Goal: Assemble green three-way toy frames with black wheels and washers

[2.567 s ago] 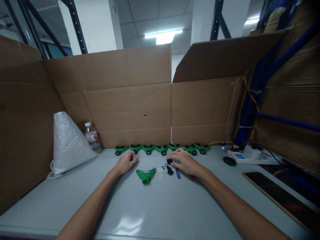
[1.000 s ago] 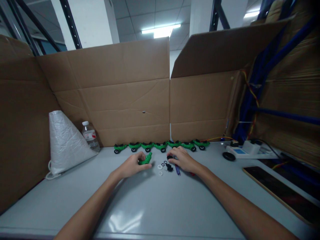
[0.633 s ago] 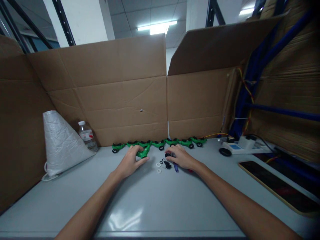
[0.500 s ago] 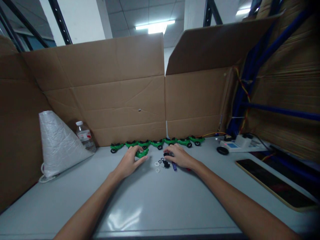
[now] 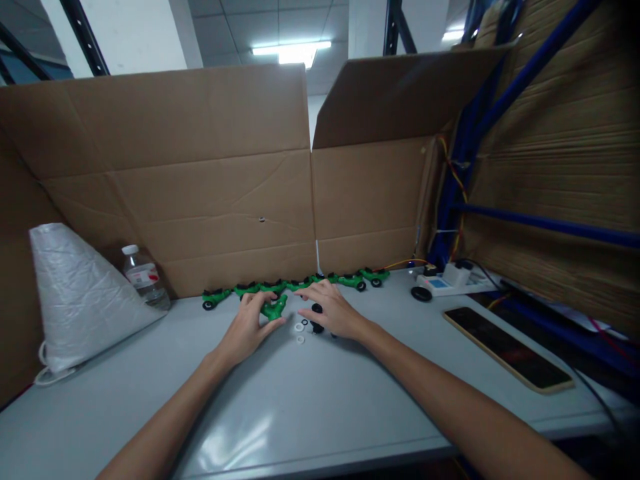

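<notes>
In the head view, my left hand point(image 5: 247, 330) has its thumb and fingers around a green toy vehicle body point(image 5: 274, 308), low over the tabletop. My right hand point(image 5: 331, 312) is open, fingers stretched to the left, and nothing shows between them. Beneath it are a small black wheel point(image 5: 317, 308) and black plastic parts point(image 5: 317, 327), partly covered by the hand. White rings point(image 5: 299, 327) and a small black ring point(image 5: 305, 322) lie between my hands. Behind them stands a row of green toy vehicles with black wheels point(image 5: 350, 281).
At left a silvery bag point(image 5: 85, 300) leans beside a water bottle point(image 5: 145, 279). Cardboard walls point(image 5: 240, 200) close off the back. To the right are a phone point(image 5: 507, 348), a power strip point(image 5: 457, 281), a black disc point(image 5: 421, 293) and a blue rack post point(image 5: 453, 180).
The view has turned to the right. My right hand has moved left and its fingers have stretched out, away from the black wheel. My left hand keeps the green body.
</notes>
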`<state>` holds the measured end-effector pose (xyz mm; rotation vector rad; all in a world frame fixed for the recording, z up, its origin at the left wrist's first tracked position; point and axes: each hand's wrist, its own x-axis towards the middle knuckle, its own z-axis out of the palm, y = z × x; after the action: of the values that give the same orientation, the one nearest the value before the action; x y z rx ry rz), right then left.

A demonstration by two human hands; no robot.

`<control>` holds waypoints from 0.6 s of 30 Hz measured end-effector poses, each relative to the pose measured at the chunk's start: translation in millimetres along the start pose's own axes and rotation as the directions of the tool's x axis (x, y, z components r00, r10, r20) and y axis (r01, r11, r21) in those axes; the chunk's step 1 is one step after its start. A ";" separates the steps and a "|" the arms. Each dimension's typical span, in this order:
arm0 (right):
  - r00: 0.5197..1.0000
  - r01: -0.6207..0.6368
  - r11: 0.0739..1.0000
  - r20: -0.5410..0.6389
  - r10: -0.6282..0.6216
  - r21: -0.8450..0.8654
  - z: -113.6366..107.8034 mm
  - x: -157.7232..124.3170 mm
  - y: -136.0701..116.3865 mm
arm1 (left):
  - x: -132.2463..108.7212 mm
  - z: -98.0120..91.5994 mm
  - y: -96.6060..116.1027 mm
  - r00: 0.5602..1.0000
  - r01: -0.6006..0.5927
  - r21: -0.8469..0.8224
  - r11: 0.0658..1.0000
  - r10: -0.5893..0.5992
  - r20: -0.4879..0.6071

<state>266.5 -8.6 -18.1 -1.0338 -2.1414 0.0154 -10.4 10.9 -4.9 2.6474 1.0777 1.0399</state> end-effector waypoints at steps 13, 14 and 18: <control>0.996 0.058 0.997 0.072 -0.054 -0.057 -2.8 1.2 -9.6 | 3.5 -6.8 18.0 0.992 -0.121 -0.052 0.991 0.123 0.029; 0.996 0.056 0.997 0.070 -0.052 -0.054 -2.2 1.4 -9.4 | 3.8 -7.9 19.0 0.992 -0.123 -0.056 0.991 0.125 0.027; 0.997 0.049 0.998 0.062 -0.046 -0.047 1.6 3.6 -8.4 | 4.6 -8.6 21.4 0.988 -0.156 -0.062 0.986 0.156 0.010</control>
<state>258.5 -11.4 -14.3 -1.0218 -2.2309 -0.0289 -0.9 -3.3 11.2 2.7215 0.8325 1.0601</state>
